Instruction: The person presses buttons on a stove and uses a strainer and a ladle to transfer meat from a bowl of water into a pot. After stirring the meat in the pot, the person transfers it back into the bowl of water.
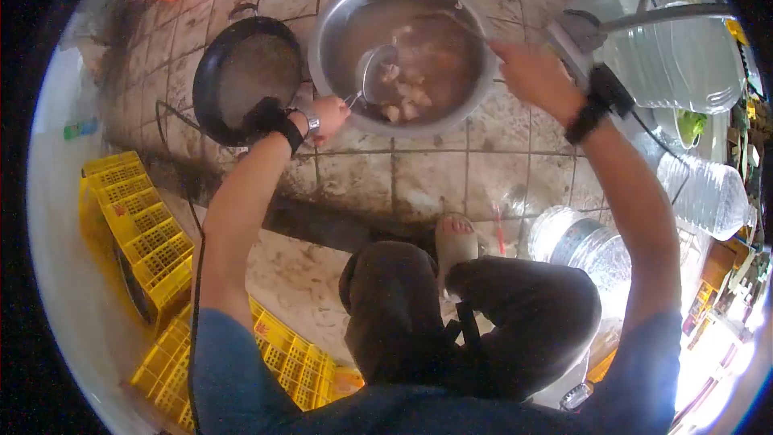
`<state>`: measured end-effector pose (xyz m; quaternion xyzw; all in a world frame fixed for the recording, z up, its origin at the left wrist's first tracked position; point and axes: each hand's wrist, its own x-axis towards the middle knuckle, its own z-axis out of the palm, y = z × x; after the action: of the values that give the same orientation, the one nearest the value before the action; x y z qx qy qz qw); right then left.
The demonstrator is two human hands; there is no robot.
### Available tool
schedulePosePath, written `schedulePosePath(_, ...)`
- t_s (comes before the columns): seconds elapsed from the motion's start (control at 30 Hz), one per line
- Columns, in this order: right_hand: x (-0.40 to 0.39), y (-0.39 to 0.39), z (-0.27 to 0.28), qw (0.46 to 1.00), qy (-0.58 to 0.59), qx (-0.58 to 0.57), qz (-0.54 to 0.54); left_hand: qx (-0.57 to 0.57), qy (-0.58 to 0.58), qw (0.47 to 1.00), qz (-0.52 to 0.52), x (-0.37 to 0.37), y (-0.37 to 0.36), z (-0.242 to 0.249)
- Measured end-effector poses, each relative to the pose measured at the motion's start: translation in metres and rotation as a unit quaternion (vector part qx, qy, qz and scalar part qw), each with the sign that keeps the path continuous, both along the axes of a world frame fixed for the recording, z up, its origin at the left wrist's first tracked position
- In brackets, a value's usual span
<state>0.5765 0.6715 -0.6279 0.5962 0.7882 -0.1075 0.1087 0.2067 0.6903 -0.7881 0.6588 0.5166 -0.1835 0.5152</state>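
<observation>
1. Tiled floor (428, 181) in front of you; metal basin (403, 129) stands on it beyond the floor's dark near edge, between your hands.
2. Pale chunks (412, 101) lie in the basin's cloudy liquid, toward the near rim; from your left hand (326, 115), right and slightly farther off. Left is the nearer hand.
3. Metal scoop (378, 71): long axis slants from your left hand over the near-left rim, far and rightward, head just beside the chunks. Ladle or strainer, cannot tell.
4. Left hand: fingers curled closed around the scoop's handle, outside the rim.
5. Right hand (538, 76): at the right rim, fingers pinched on a thin rod (460, 22) slanting left and away over the basin; blur hides the exact grip.
6. Black pan (251, 64) sits just beside the basin's left rim.
</observation>
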Motion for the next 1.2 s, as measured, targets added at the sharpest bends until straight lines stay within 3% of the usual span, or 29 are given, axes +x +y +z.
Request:
schedulePosePath(0.03,-0.007,0.015,-0.002,0.999,-0.017,0.03,0.017,0.02,0.012,0.999,0.025,0.003,-0.003,0.001)
schedulePosePath(0.07,-0.018,0.031,-0.011,0.999,-0.032,0.029,0.021,0.083,0.049,0.993,-0.072,0.005,-0.003,-0.005)
schedulePosePath(0.2,-0.035,0.088,-0.059,0.99,0.022,0.104,0.09,0.134,0.072,0.988,-0.034,0.004,-0.017,-0.009)
schedulePosePath(0.23,-0.04,0.098,-0.064,0.99,0.003,0.069,0.126,0.139,0.081,0.987,-0.024,0.003,-0.019,-0.006)
schedulePosePath(0.3,-0.053,0.099,-0.068,0.986,-0.013,0.023,0.168,0.279,0.097,0.955,-0.002,-0.002,-0.022,-0.007)
schedulePosePath(0.33,-0.058,0.105,-0.048,0.986,-0.051,-0.026,0.155,0.348,0.083,0.934,-0.015,-0.015,-0.016,-0.036)
schedulePosePath(0.37,-0.061,0.108,-0.034,0.983,-0.093,-0.074,0.142,0.347,0.08,0.934,-0.01,-0.011,-0.013,-0.028)
schedulePosePath(0.43,-0.043,0.12,-0.039,0.977,-0.073,-0.032,0.197,0.347,0.217,0.907,-0.097,-0.004,-0.005,-0.001)
schedulePosePath(0.5,-0.041,0.121,-0.014,0.969,-0.122,-0.138,0.167,0.358,0.189,0.913,-0.047,-0.011,0.012,-0.01)
schedulePosePath(0.57,-0.036,0.112,0.005,0.953,-0.18,-0.223,0.094,0.401,0.24,0.873,-0.138,-0.007,0.023,0.005)
schedulePosePath(0.6,-0.026,0.109,0.015,0.95,-0.155,-0.255,0.088,0.304,0.212,0.921,-0.122,-0.007,0.036,0.015)
schedulePosePath(0.63,-0.017,0.103,0.015,0.949,-0.09,-0.3,-0.022,0.302,0.211,0.922,-0.119,-0.014,0.05,-0.008)
schedulePosePath(0.67,-0.003,0.103,0.009,0.931,-0.054,-0.353,-0.081,0.295,0.219,0.879,-0.305,-0.029,0.065,-0.046)
schedulePosePath(0.73,0.027,0.099,-0.007,0.88,0.023,-0.445,-0.162,0.252,0.184,0.913,-0.263,-0.018,0.056,0.007)
schedulePosePath(0.8,0.047,0.079,-0.019,0.818,0.09,-0.524,-0.221,0.255,0.15,0.921,-0.252,-0.029,0.05,-0.01)
schedulePosePath(0.83,0.054,0.063,-0.025,0.816,0.113,-0.517,-0.232,0.255,0.114,0.929,-0.243,-0.031,0.048,-0.017)
schedulePosePath(0.87,0.059,0.044,-0.031,0.805,0.159,-0.518,-0.242,0.238,0.105,0.934,-0.243,-0.021,0.041,0.006)
schedulePosePath(0.97,0.052,-0.013,-0.04,0.788,0.267,-0.478,-0.284,0.24,0.077,0.937,-0.241,-0.026,0.046,-0.008)
schedulePosePath(1.0,0.046,-0.026,-0.042,0.776,0.285,-0.485,-0.287,0.163,0.118,0.956,-0.215,-0.015,0.047,0.024)
schedulePosePath(1.1,0.015,-0.063,-0.026,0.747,0.363,-0.443,-0.338,0.095,0.107,0.969,-0.203,-0.013,0.056,0.005)
schedulePosePath(1.2,0.004,-0.074,-0.024,0.75,0.398,-0.4,-0.345,0.13,0.043,0.978,-0.158,-0.012,0.046,-0.001)
